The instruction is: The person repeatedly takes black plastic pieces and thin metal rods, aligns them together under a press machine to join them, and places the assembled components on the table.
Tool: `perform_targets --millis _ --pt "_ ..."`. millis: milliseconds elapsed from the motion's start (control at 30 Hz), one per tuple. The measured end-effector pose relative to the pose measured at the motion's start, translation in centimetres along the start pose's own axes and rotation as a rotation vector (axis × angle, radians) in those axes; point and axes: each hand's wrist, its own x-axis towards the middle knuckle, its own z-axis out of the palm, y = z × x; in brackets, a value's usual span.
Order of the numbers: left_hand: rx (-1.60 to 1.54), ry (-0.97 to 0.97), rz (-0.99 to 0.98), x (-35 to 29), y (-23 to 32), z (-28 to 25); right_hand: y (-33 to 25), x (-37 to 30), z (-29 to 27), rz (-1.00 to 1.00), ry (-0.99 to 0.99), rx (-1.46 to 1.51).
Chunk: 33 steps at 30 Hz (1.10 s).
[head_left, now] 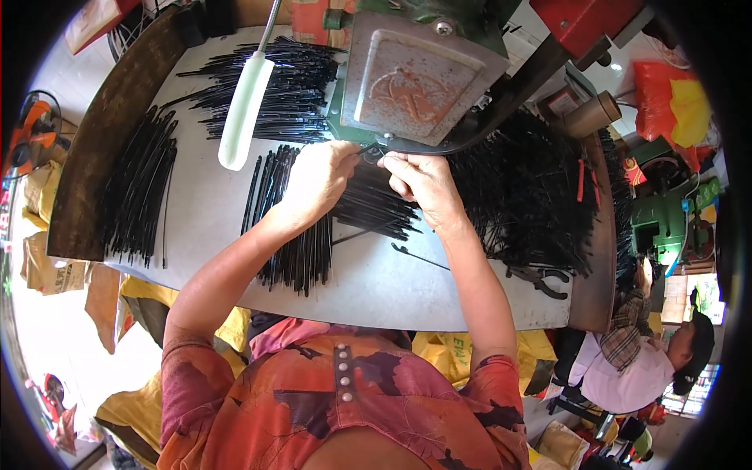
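Under the head of a green and grey bench press (419, 78), both my hands meet at its lower tip. My left hand (319, 178) is closed in a pinch on the end of a thin black rod (368, 149). A little to the right, my right hand (425, 184) is also closed, its thumb and fingertips pressed together by the same small dark end. What the right fingers hold is too small to make out. Bundles of thin black rods (294, 227) lie under and beside my left wrist. One loose rod (419, 257) with a hooked end lies near my right forearm.
More black rods lie in piles at the left (141, 188), the back (266, 90) and the right (525, 196). Pliers (540, 280) rest near the table's right edge. A white-handled lever (247, 110) hangs left of the press. Another person (634, 360) sits at the right.
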Motion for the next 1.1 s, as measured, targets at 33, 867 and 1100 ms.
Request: perform_targets --millis 33,867,1100 --pt "-0.008 0.001 -0.003 0.0 0.0 0.0 -0.1 0.0 0.0 -0.002 -0.003 0.0" --pt "0.016 -0.094 0.023 1.0 -0.1 -1.1 -0.3 -0.1 0.5 0.049 0.038 0.019" --pt "0.016 -0.071 0.014 0.9 0.1 -1.1 -0.4 -0.3 0.5 0.052 0.048 0.055"
